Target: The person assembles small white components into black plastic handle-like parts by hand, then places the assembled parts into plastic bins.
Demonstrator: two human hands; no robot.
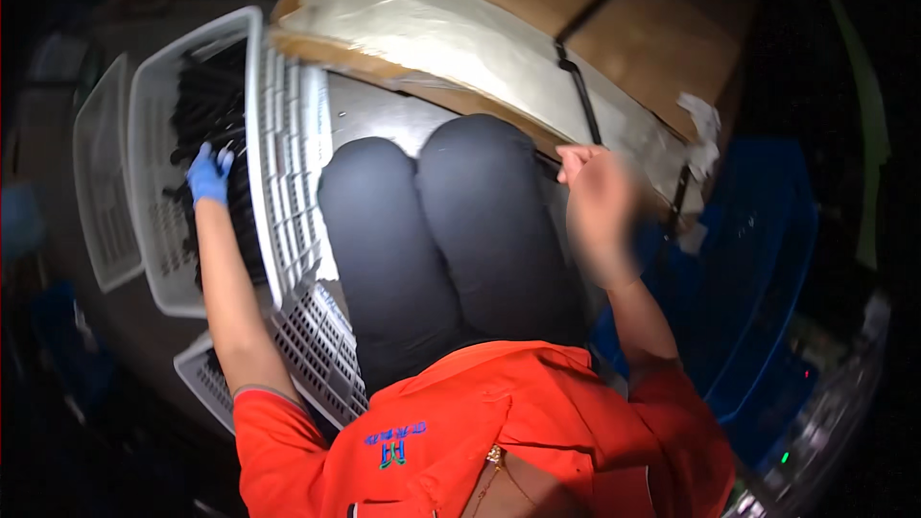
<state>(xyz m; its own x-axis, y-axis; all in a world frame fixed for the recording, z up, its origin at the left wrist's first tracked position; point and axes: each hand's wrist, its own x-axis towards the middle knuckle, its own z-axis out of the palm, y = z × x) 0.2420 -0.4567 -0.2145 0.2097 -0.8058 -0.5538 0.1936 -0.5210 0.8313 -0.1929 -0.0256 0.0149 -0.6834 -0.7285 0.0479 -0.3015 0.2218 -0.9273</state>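
Note:
My left hand (208,178), in a blue glove with pale fingertips, reaches into a white slatted plastic basket (165,273) on the left. Its fingers are apart and rest over a heap of black rod-like parts (209,101). My right hand (602,206), bare and partly blurred, is raised beside my right thigh at the table edge. Its fingers are curled together; whatever they hold, if anything, is hidden. Just beyond those fingers, a long bent black bar (580,96) lies across the table's pale covering and reaches toward me.
Brown cardboard (662,19) and whitish sheeting (384,14) cover the table ahead. Another black piece (681,192) stands near its right corner by torn white plastic (700,120). Blue bins (767,230) are at right. A second white basket (321,350) sits by my left hip.

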